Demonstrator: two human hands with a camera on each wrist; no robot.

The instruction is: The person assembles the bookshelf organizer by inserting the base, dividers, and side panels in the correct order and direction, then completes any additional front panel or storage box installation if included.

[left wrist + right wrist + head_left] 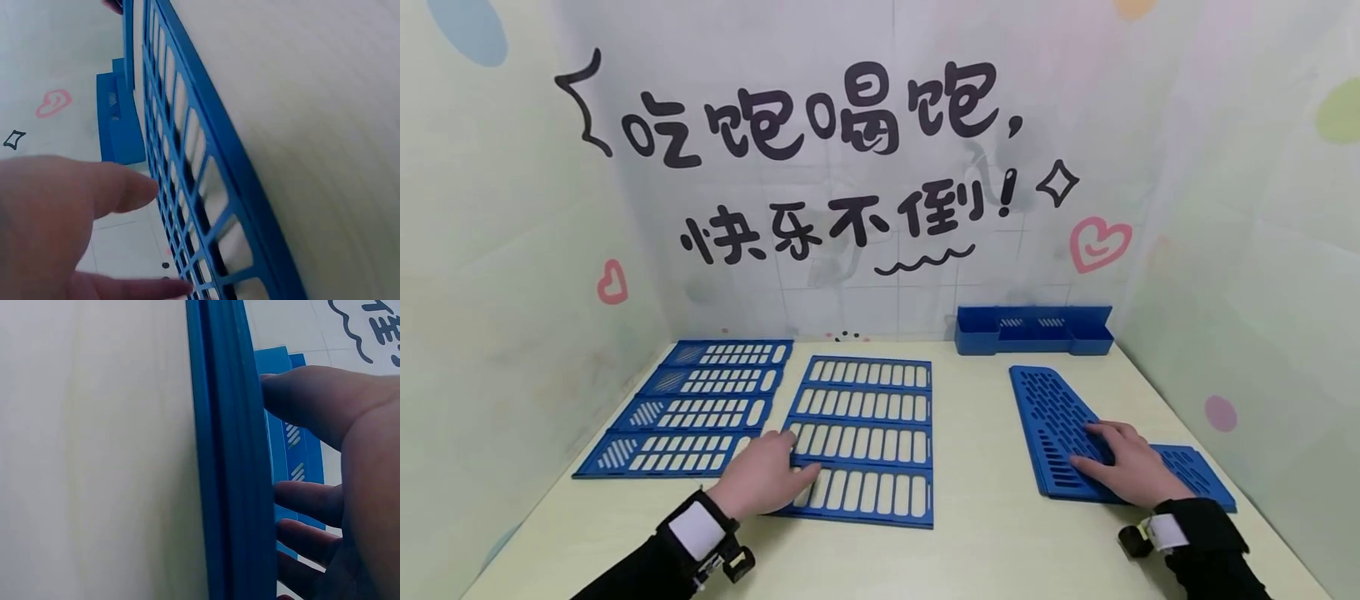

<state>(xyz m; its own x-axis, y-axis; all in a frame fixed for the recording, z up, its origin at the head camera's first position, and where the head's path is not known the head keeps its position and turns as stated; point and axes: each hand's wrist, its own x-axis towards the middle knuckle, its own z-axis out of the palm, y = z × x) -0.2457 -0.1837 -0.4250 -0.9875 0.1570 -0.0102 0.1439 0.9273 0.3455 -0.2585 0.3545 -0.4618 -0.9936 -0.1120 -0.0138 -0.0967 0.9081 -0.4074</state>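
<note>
- The pale cream tabletop [985, 550] takes up most of the head view, boxed in by white walls with black lettering [820, 108] and pink hearts.
- Left of centre lies a set of four long blue plastic slotted panels [872, 417], side by side in a row running away from the person (they look joined edge to edge, can't swear to it).
- Further left, near the wall, sit four more blue slotted panels with a hatched end [700, 408], lined up the same way, just beside the first set.
- On the right is a stack of blue plastic perforated wedge-shaped panels [1052, 417], flat on the table; the right wrist view shows the stacked edges [231, 456] close up.
- At the back right, against the wall, stands a blue plastic open tray with slotted sides [1033, 329], well apart from both hands.
- The right hand [1123, 462] lies flat on top of the wedge stack with fingers spread and fairly straight, pressing down and gripping nothing.
- The left hand [767, 479] rests on the near left corner of the middle panel set, fingers relaxed and touching the blue bars; the left wrist view shows the thumb [119, 187] just off the grid, not curled round it.
- Both wrists wear dark sleeves with white bands.
</note>
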